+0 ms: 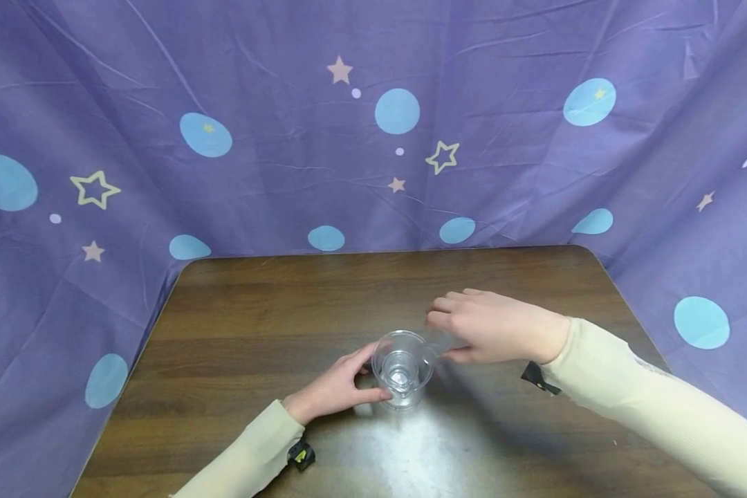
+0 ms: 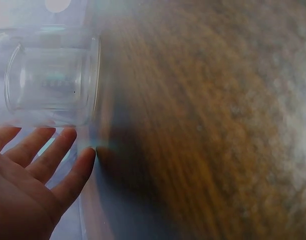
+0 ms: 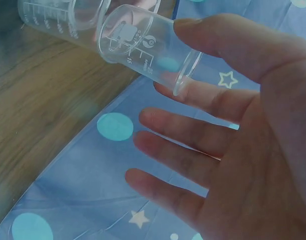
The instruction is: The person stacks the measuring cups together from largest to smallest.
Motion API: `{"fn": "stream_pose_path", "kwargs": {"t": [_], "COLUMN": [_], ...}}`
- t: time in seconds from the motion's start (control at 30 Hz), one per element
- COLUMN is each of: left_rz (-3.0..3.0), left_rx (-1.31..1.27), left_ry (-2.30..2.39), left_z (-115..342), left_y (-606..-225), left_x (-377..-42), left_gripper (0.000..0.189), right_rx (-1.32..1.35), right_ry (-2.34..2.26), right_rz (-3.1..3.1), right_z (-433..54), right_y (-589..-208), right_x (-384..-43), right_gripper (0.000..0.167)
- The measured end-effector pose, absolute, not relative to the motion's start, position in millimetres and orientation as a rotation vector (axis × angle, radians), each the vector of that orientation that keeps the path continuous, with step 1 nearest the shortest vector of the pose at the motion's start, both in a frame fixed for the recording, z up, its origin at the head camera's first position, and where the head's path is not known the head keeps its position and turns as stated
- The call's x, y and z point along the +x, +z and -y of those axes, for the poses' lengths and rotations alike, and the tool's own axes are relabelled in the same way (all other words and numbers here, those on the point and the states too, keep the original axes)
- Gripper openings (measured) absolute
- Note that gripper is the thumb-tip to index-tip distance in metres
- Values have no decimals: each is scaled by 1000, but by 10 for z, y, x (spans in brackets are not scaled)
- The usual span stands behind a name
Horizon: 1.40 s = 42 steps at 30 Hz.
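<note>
A large clear beaker [image 1: 406, 401] stands upright on the table, with a smaller clear beaker [image 2: 50, 80] nested inside it. My left hand [image 1: 342, 387] holds the large beaker from its left side, thumb in front and fingers round the back. To the right, my right hand [image 1: 494, 328] pinches a small clear beaker [image 3: 137, 42] near its rim between thumb and index finger. That small beaker is tipped on its side, its base overlapping the large beaker's rim in the right wrist view. White graduation marks show on its wall. The other right fingers are spread away from it.
The brown wooden table [image 1: 274, 304] has rounded far corners. A purple curtain [image 1: 274, 138] with stars and blue spots hangs behind it and along both sides. Glare lies on the tabletop in front of the large beaker.
</note>
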State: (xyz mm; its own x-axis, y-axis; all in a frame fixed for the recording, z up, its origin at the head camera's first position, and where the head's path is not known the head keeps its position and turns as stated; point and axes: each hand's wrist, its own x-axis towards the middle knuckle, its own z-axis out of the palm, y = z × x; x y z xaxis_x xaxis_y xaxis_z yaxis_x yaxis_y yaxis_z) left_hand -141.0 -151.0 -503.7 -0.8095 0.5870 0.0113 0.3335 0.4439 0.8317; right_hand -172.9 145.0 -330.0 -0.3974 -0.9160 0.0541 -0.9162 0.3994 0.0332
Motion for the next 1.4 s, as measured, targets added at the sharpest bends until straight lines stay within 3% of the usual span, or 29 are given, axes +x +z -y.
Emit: {"fn": "stream_pose_path", "kwargs": {"t": [1.4], "left_rz": [-2416], "left_rx": [816], "left_ry": [1278], "left_z": [1527], "left_y": [-5026], "left_x": [-1421], "left_gripper": [85], "right_rx": [1832], "right_ry": [-65], "right_rz": [2539], "right_z": [-964], "right_y": [-3856], "right_x": [-1871], "right_gripper": [48]}}
